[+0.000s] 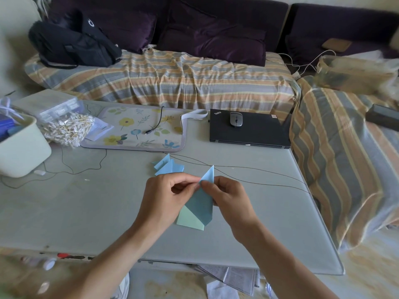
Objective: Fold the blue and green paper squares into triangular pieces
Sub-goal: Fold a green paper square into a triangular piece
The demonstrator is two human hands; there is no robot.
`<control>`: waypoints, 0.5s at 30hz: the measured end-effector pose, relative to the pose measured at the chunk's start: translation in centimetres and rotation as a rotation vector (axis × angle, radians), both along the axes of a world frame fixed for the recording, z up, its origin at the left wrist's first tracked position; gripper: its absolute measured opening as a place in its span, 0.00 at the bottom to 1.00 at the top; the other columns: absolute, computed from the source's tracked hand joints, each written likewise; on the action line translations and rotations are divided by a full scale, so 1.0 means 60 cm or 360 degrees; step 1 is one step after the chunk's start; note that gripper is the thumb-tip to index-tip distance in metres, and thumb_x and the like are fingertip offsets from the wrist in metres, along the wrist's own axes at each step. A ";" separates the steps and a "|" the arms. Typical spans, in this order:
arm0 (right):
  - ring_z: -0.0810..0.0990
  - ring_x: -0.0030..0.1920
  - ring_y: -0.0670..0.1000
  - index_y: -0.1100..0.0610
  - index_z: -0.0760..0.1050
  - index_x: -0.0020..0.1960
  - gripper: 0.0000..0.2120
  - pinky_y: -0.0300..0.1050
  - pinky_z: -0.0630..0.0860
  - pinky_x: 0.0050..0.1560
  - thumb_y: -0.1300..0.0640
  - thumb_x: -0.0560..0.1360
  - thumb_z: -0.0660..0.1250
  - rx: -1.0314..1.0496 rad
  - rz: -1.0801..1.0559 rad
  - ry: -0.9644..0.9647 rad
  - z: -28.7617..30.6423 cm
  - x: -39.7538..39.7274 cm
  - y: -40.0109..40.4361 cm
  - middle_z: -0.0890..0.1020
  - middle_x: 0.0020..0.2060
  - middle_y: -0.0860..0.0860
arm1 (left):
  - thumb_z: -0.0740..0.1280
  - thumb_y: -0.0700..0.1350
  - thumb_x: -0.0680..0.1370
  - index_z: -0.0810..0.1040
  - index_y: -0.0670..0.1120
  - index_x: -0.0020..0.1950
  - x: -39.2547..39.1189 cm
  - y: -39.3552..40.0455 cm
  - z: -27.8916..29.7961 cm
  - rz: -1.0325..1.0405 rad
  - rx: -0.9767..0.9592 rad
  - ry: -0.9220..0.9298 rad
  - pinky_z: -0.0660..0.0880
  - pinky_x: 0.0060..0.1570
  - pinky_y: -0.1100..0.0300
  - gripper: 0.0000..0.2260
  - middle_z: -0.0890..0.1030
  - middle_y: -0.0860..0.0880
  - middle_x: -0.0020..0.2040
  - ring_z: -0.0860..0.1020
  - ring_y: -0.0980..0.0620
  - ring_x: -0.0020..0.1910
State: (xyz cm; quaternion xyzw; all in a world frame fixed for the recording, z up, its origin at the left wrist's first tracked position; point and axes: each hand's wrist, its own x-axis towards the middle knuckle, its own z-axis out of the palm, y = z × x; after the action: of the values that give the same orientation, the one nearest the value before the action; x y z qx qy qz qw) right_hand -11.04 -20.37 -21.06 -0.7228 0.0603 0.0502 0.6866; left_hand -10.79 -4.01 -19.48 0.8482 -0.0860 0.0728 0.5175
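Glass tabletop beneath me; my left hand and right hand both pinch the blue paper between them, green paper below. I'd align edges, then crease firmly.

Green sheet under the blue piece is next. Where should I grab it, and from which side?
Probably by its bare lower-left corner, coming in from the near left. The green sheet lies flat on the table, and its upper right is covered by the blue piece that the left hand and right hand pinch. That corner alone shows free.
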 end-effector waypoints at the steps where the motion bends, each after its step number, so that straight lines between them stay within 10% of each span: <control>1: 0.76 0.40 0.50 0.66 0.79 0.47 0.21 0.50 0.72 0.46 0.46 0.73 0.70 0.0021 0.0000 0.0002 0.000 0.000 0.000 0.79 0.38 0.54 | 0.76 0.41 0.76 0.89 0.52 0.48 -0.001 0.000 0.001 0.0011 0.0004 -0.0023 0.71 0.40 0.75 0.06 0.86 0.63 0.40 0.83 0.65 0.40; 15: 0.76 0.40 0.51 0.62 0.82 0.46 0.09 0.51 0.81 0.56 0.56 0.80 0.69 0.0150 -0.0196 0.0014 0.010 0.014 -0.024 0.79 0.36 0.53 | 0.75 0.41 0.77 0.89 0.53 0.48 0.001 0.001 -0.001 -0.0118 -0.0015 0.0169 0.71 0.40 0.74 0.07 0.86 0.62 0.40 0.83 0.64 0.40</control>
State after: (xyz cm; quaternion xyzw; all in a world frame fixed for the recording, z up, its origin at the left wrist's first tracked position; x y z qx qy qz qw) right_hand -10.22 -21.82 -20.45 -0.6844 0.1053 0.0137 0.7214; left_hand -10.75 -3.95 -19.56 0.8446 -0.0893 0.0088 0.5278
